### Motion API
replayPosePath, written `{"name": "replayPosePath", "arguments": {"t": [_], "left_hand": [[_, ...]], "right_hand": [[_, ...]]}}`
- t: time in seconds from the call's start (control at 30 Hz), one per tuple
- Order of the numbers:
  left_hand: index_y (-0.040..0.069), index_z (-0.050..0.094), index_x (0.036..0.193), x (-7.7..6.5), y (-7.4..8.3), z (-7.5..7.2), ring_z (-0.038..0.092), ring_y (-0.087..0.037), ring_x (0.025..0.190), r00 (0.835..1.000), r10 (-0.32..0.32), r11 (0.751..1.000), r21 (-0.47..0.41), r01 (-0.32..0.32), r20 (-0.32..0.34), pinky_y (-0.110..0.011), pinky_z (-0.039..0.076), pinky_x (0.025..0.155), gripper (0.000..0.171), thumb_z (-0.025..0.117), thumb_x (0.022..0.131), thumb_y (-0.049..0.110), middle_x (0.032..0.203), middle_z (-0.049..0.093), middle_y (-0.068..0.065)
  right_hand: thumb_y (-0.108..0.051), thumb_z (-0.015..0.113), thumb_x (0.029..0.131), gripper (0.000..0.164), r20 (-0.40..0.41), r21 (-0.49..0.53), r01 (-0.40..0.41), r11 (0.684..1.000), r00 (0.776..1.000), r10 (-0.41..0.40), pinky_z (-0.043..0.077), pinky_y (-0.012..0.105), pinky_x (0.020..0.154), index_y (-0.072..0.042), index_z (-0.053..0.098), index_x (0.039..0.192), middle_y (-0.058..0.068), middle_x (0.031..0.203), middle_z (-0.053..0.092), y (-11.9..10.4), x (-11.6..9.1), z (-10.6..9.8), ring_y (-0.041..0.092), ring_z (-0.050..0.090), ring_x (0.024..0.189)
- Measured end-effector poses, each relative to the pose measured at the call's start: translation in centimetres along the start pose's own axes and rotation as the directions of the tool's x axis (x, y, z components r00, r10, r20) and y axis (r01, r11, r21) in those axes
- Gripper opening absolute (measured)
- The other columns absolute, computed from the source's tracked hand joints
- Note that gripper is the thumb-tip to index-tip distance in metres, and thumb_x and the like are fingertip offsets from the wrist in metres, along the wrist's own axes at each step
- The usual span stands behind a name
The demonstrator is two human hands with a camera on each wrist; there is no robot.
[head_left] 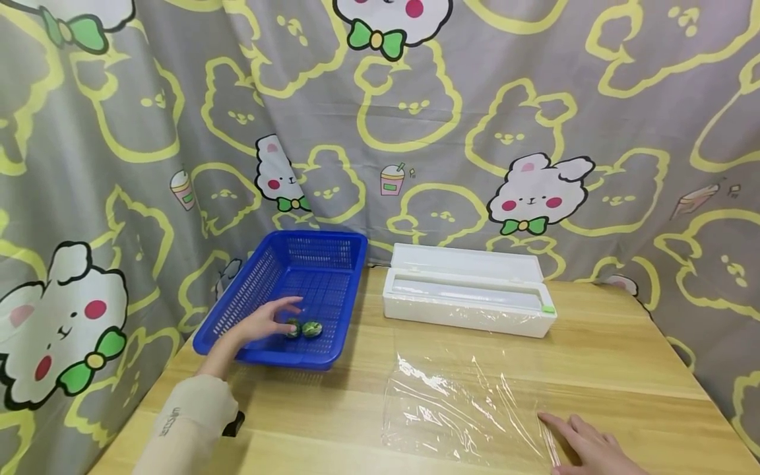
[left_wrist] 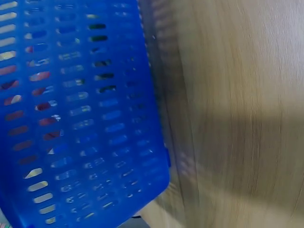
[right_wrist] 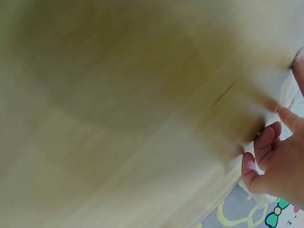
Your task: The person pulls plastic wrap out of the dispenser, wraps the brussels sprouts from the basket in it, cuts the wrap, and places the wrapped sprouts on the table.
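My left hand reaches into the blue plastic basket, its index finger stretched out and its thumb at one of two small round green things with pale streaks. That one is partly hidden by the thumb; the other green thing lies just right of it on the basket floor. In the left wrist view the slotted basket side hides the hand. Flat on the table lies a wrinkled sheet of clear cling film. My right hand rests at its right edge, fingertips down on the film and table.
Behind the film stands a long white cling film dispenser, lid raised, with a roll inside and a green slider at its right end. A patterned grey curtain hangs close behind the table.
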State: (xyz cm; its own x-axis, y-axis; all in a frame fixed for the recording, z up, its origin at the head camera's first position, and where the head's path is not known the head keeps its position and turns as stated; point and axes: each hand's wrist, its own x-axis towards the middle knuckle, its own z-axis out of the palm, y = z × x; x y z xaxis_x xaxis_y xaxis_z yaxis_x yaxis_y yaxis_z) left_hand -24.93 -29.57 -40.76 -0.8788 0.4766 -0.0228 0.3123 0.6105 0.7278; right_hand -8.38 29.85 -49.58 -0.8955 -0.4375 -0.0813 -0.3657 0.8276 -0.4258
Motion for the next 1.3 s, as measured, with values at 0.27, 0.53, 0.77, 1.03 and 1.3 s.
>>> {"name": "replayPosePath", "arguments": {"t": [0.27,0.53,0.77,1.03,1.3], "left_hand": [[-0.009,0.036,0.132,1.0,-1.0,0.7,0.034,-0.05,0.12,0.998,-0.062,0.996,0.072,0.061,0.022,-0.06,0.032,0.094,0.055,0.061,0.086,0.01,0.128,0.041,-0.036],[-0.006,0.041,0.131,1.5,-1.8,1.0,0.037,-0.047,0.12,0.986,-0.149,0.971,0.199,0.133,0.07,-0.058,0.03,0.096,0.056,0.064,0.084,0.013,0.128,0.044,-0.031],[0.0,0.045,0.13,1.3,-1.5,0.8,0.03,-0.05,0.124,0.966,-0.233,0.938,0.288,0.193,0.113,-0.06,0.028,0.096,0.053,0.065,0.083,0.015,0.133,0.038,-0.031],[0.0,0.057,0.118,1.4,-1.7,0.6,0.046,-0.041,0.112,0.976,-0.184,0.925,0.356,0.131,0.118,-0.053,0.036,0.092,0.043,0.069,0.077,0.007,0.116,0.055,-0.024],[0.002,0.06,0.101,1.5,-2.0,0.5,0.044,-0.016,0.074,0.988,-0.116,0.939,0.335,0.076,0.101,-0.033,0.038,0.069,0.028,0.07,0.076,0.007,0.078,0.051,-0.004]], "right_hand": [[-0.057,0.065,0.072,0.076,-0.055,-0.125,-0.071,0.99,0.996,0.065,0.018,0.026,0.052,-0.023,0.037,0.134,-0.008,0.074,0.028,0.4,-0.5,1.1,-0.002,0.024,0.06],[-0.057,0.065,0.071,0.079,0.009,-0.104,-0.116,0.988,0.993,0.118,0.019,0.027,0.053,-0.025,0.033,0.136,-0.004,0.074,0.03,1.1,-0.1,1.3,0.0,0.024,0.059],[-0.057,0.066,0.071,0.079,-0.007,-0.11,-0.107,0.988,0.994,0.106,0.019,0.027,0.054,-0.023,0.035,0.136,-0.005,0.074,0.03,0.7,0.3,1.2,0.0,0.024,0.06],[-0.058,0.066,0.07,0.08,-0.017,-0.117,-0.11,0.987,0.994,0.108,0.019,0.027,0.054,-0.022,0.036,0.135,-0.005,0.074,0.03,0.5,0.4,1.1,0.0,0.024,0.06],[-0.058,0.066,0.07,0.081,-0.006,-0.112,-0.117,0.987,0.993,0.117,0.02,0.028,0.054,-0.021,0.036,0.135,-0.004,0.074,0.03,0.5,0.4,1.0,0.0,0.024,0.06]]}}
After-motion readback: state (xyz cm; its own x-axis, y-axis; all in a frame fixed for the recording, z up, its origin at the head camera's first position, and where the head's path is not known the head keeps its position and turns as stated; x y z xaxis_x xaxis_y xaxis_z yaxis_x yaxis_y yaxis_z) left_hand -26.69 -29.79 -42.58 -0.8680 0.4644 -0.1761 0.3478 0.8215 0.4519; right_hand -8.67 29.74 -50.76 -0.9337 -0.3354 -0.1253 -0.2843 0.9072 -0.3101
